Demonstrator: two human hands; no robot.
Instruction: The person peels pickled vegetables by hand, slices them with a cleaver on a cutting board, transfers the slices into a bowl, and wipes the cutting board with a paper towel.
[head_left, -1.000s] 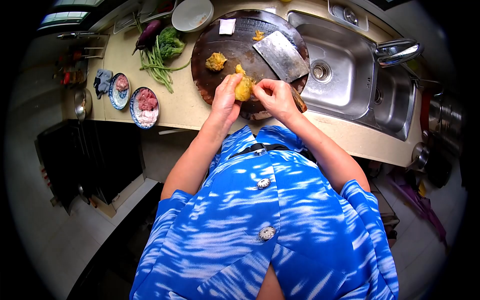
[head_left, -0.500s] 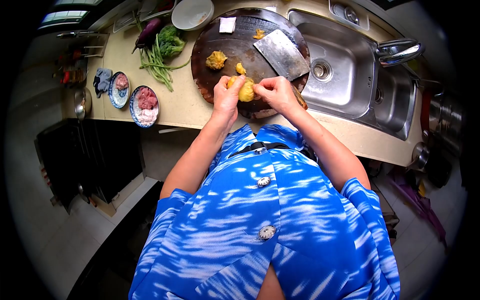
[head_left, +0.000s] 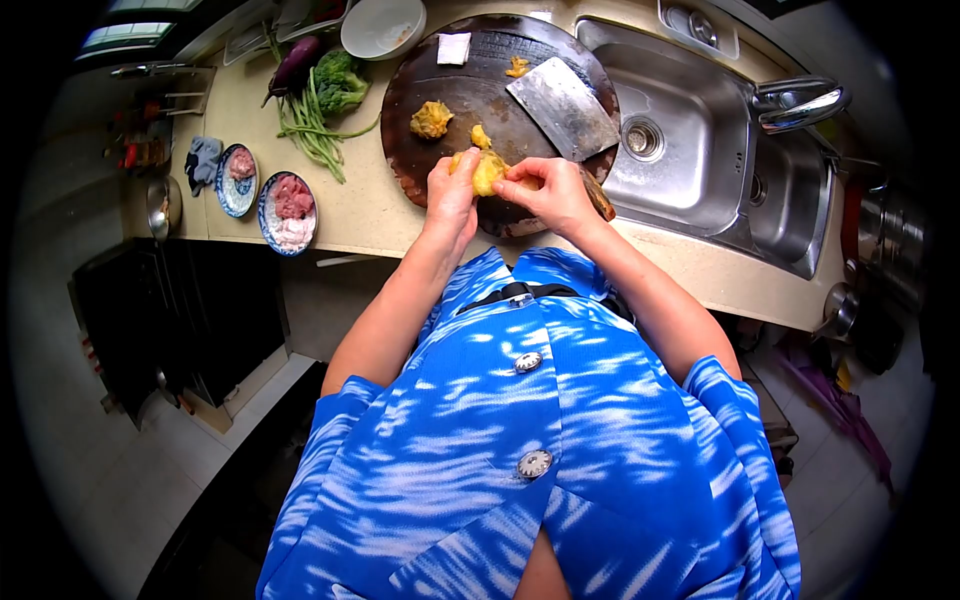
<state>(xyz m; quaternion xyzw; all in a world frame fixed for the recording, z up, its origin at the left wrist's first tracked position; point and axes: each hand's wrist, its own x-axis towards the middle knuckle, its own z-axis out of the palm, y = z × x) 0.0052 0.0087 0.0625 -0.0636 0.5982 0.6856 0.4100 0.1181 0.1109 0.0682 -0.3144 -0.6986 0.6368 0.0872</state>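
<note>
Over the near part of a dark round cutting board (head_left: 430,80), my left hand (head_left: 453,196) grips a soft yellow piece (head_left: 487,174). The fingertips of my right hand (head_left: 553,197) pinch the right side of that same piece. A small yellow bit (head_left: 480,136) lies on the board just beyond my fingers, and a larger yellow-brown lump (head_left: 432,120) rests farther left. The cleaver (head_left: 565,108) lies flat on the right of the board, its wooden handle (head_left: 599,199) beside my right hand. Small orange scraps (head_left: 517,67) and a folded white cloth (head_left: 453,48) are toward the back.
A double steel sink (head_left: 680,150) with a faucet (head_left: 800,105) adjoins the board on the right. At left are two plates of raw meat (head_left: 289,213), green beans (head_left: 318,140), broccoli (head_left: 342,84), an eggplant (head_left: 293,66) and a white bowl (head_left: 384,27).
A small yellow bit now shows separately on the board beyond my fingers. My left hand has shifted slightly, and both hands still hold the yellow piece.
</note>
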